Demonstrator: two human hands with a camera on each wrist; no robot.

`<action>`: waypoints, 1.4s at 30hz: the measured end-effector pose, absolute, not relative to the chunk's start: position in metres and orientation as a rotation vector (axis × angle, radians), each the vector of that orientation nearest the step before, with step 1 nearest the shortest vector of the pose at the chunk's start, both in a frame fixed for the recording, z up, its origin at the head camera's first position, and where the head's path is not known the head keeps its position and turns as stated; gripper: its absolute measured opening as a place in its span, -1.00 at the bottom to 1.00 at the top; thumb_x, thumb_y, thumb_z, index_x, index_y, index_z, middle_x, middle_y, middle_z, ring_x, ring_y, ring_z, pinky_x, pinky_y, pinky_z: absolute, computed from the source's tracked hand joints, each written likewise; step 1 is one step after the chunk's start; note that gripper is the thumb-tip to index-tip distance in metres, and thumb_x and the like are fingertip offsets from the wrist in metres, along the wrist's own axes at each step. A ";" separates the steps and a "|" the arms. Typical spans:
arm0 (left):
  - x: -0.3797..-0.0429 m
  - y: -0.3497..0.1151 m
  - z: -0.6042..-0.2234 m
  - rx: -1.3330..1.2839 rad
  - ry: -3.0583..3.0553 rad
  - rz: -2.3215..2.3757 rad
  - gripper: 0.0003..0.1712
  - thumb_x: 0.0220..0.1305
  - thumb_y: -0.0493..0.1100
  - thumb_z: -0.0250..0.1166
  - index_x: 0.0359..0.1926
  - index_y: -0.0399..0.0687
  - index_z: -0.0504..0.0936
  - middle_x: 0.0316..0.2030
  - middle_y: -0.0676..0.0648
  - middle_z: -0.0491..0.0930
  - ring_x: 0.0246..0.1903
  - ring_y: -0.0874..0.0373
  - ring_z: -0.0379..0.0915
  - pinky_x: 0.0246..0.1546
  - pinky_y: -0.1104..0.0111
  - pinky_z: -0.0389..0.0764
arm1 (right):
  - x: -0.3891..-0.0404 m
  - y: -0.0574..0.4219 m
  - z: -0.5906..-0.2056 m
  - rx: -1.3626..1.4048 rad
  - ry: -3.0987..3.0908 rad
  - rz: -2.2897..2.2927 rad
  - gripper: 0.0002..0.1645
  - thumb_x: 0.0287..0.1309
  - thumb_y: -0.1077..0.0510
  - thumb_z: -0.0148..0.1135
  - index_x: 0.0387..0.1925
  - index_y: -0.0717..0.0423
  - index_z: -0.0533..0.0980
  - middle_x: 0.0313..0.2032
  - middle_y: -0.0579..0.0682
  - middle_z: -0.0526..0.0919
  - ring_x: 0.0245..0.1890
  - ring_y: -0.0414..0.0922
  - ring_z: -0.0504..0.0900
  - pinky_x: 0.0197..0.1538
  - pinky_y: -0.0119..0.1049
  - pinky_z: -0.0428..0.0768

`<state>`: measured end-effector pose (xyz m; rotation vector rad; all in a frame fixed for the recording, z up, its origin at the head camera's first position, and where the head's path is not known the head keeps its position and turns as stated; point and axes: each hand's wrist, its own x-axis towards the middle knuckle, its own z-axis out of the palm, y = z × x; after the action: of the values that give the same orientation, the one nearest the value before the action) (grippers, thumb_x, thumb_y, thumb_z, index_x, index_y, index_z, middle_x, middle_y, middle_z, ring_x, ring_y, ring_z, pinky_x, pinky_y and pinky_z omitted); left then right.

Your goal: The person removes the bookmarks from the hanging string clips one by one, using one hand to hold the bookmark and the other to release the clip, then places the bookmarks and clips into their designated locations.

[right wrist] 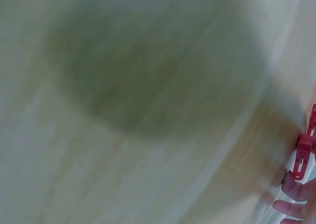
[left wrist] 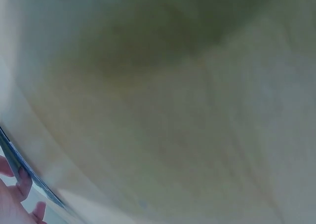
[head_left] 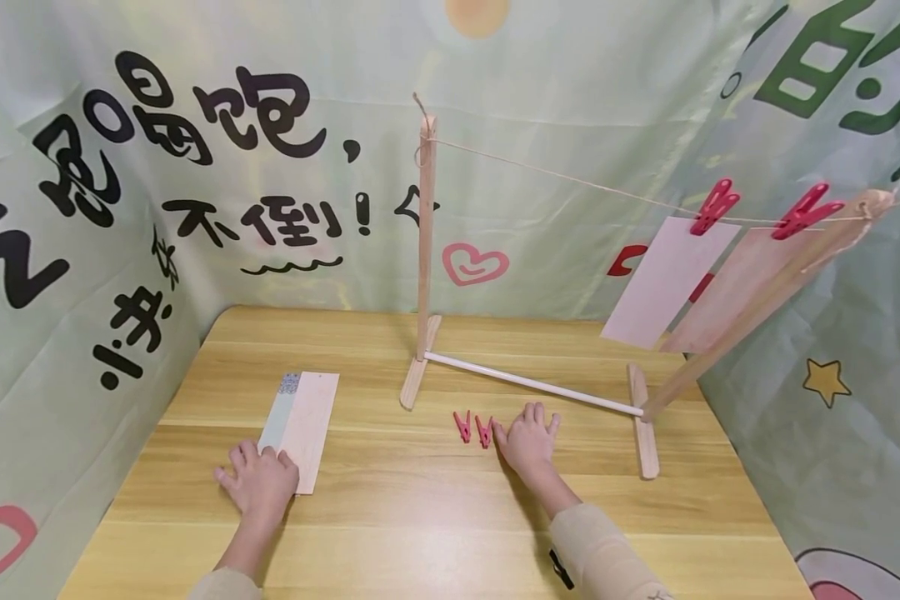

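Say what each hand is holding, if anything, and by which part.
The left hand is at the near end of the blue card; whether it grips it cannot be told. The right hand, spread beside a pink clip, shows no grip.

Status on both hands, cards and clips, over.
Left hand on flat-lying cards. Right hand beside two loose red clips. Two more cards hang from the line. Nothing visibly blocking either hand.

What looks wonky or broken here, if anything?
Nothing looks spilled or broken. The right wooden post seems to lean outward, while the left wooden post looks upright; the camera's angle may cause that. The two clothespins beside the right hand lie side by side.
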<state>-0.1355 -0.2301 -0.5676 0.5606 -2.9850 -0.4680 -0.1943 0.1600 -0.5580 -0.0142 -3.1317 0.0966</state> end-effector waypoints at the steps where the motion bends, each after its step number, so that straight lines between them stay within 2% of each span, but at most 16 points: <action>1: -0.135 -0.230 -0.567 0.556 -2.989 -0.462 -0.53 0.25 -0.12 -0.15 -0.34 -0.52 0.47 0.00 -0.51 0.14 0.12 -0.39 -0.12 0.05 -0.31 -0.27 | -0.194 0.160 -0.558 -0.016 -3.132 0.098 -0.18 0.21 -0.29 -0.12 -0.18 0.48 0.50 0.02 0.24 0.34 0.20 0.13 0.12 0.21 0.21 -0.08; 8: -0.135 -0.231 -0.569 0.554 -3.000 -0.446 -0.50 0.25 -0.11 -0.15 -0.29 -0.60 0.43 0.02 -0.52 0.13 0.13 -0.39 -0.13 0.07 -0.30 -0.29 | -0.193 0.161 -0.561 -0.019 -3.105 0.122 -0.20 0.20 -0.29 -0.11 -0.14 0.45 0.48 0.03 0.24 0.35 0.20 0.14 0.12 0.21 0.23 -0.07; 21: -0.135 -0.231 -0.570 0.548 -2.982 -0.434 -0.48 0.26 -0.09 -0.16 -0.24 -0.61 0.38 0.03 -0.54 0.11 0.13 -0.39 -0.12 0.07 -0.30 -0.27 | -0.191 0.162 -0.564 -0.024 -3.072 0.170 -0.29 0.19 -0.31 -0.10 -0.07 0.27 0.42 0.06 0.22 0.36 0.20 0.14 0.15 0.17 0.24 -0.05; 29: -0.134 -0.230 -0.571 0.556 -2.955 -0.449 -0.44 0.25 -0.09 -0.14 -0.09 -0.65 0.32 0.02 -0.55 0.13 0.09 -0.40 -0.07 0.06 -0.30 -0.25 | -0.189 0.164 -0.566 -0.022 -3.053 0.203 -0.29 0.17 -0.32 -0.08 -0.03 0.23 0.41 0.06 0.22 0.37 0.19 0.15 0.17 0.17 0.26 -0.03; 34: -0.133 -0.230 -0.571 0.560 -2.946 -0.458 -0.45 0.24 -0.10 -0.12 -0.06 -0.62 0.29 0.01 -0.54 0.13 0.08 -0.39 -0.07 0.05 -0.29 -0.26 | -0.188 0.166 -0.561 -0.007 -3.038 0.248 -0.31 0.15 -0.30 -0.03 -0.03 0.21 0.41 0.06 0.23 0.39 0.18 0.16 0.19 0.16 0.28 -0.03; 42: -0.136 -0.226 -0.568 0.498 -2.858 -0.498 -0.55 0.21 -0.12 0.02 -0.03 -0.45 0.31 -0.04 -0.49 0.22 0.05 -0.39 0.01 0.00 -0.29 -0.18 | -0.187 0.171 -0.532 0.055 -2.932 0.382 -0.52 0.12 -0.17 0.12 -0.16 0.15 0.43 -0.03 0.18 0.43 0.13 0.14 0.25 0.13 0.27 -0.02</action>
<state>-0.1361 -0.2260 -0.5680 0.4979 -2.8580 -0.4979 -0.1870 0.1714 -0.5318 0.0550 -2.9317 0.3821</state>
